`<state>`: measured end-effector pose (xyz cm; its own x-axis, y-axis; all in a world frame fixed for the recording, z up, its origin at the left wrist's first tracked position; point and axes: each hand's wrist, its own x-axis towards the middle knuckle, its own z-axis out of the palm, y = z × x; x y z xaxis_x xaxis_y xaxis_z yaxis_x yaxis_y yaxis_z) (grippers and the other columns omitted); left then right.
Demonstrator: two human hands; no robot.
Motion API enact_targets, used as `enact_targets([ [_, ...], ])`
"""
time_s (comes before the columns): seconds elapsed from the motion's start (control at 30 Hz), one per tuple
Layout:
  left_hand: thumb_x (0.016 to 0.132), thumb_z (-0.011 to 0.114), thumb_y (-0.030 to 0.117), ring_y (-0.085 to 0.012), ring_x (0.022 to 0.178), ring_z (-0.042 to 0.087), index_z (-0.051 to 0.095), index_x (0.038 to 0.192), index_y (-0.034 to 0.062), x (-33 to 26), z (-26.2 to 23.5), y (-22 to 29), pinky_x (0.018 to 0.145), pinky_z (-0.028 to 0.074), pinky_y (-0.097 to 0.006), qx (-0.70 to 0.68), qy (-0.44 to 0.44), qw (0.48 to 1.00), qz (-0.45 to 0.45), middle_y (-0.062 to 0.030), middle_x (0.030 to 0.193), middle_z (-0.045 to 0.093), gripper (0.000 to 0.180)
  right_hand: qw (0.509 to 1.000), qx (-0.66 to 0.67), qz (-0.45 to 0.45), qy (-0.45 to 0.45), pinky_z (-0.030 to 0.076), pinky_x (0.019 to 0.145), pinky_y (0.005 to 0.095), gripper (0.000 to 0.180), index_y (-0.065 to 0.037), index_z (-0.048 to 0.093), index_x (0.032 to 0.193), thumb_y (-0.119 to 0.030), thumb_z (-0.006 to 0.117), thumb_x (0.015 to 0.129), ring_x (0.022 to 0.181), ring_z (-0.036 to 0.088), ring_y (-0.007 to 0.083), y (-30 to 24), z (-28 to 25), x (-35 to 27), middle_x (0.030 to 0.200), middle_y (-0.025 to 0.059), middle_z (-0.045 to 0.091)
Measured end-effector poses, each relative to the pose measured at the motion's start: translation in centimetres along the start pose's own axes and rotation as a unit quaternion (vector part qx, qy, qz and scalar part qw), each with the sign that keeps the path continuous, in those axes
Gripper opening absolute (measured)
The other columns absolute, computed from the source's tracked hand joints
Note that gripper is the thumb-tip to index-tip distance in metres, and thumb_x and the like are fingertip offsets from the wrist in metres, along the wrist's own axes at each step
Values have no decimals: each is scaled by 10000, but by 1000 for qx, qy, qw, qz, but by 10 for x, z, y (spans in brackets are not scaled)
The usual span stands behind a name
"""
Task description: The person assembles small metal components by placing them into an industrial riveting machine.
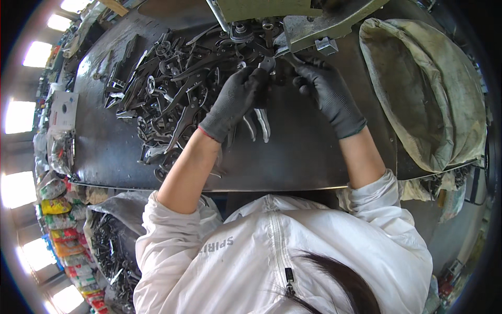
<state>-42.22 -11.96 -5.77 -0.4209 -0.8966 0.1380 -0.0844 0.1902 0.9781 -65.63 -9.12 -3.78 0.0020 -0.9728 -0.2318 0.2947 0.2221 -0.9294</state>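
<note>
My left hand [236, 98], in a dark grey knitted glove, is closed around a pair of locking pliers. The pliers' jaw end [267, 64] pokes out past the fingers under the machine, and two curved handles [261, 124] hang below the palm. My right hand [327, 93], gloved alike, is closed with its fingertips on a narrow curved metal piece [294, 57] beside the machine's arm. Where that piece ends is hidden. Over both hands stands a greenish-grey machine [334, 23] with bolts and a metal head [241, 32].
A large heap of metal plier parts [180, 99] covers the dark metal table [308, 157] on the left. An open canvas sack [460, 99] lies at the right. A white box [64, 111] stands at the left edge. Below it is a sack of metal parts [107, 246].
</note>
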Motion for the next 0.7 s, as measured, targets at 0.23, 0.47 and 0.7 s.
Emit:
enact_targets([
  [0.23, 1070, 515, 124, -165, 798, 708, 632, 1292, -57, 16, 7, 26, 680, 544, -305, -2, -5, 987, -159, -93, 907, 711, 309, 998, -61, -27, -12, 570, 746, 254, 309, 3, 687, 1286, -149, 680, 1017, 851, 664, 69, 18, 19, 7, 1047, 46, 734],
  [0.47, 1057, 544, 156, -190, 721, 659, 687, 1215, -46, 22, 7, -4, 663, 518, -379, 127, 11, 988, -84, -150, 852, 717, 293, 986, -155, -62, -2, 587, 825, 267, 336, 29, 661, 1300, -67, 641, 979, 915, 685, 90, 26, 9, 13, 1045, 57, 731],
  [0.7, 1043, 577, 184, -287, 787, 702, 698, 1169, -44, 16, 0, -6, 742, 549, -412, 74, 8, 991, -113, -211, 859, 720, 287, 991, -128, 13, -26, 587, 835, 283, 302, 7, 661, 1292, -77, 648, 1003, 921, 678, 100, 10, 20, 6, 1071, 55, 726],
])
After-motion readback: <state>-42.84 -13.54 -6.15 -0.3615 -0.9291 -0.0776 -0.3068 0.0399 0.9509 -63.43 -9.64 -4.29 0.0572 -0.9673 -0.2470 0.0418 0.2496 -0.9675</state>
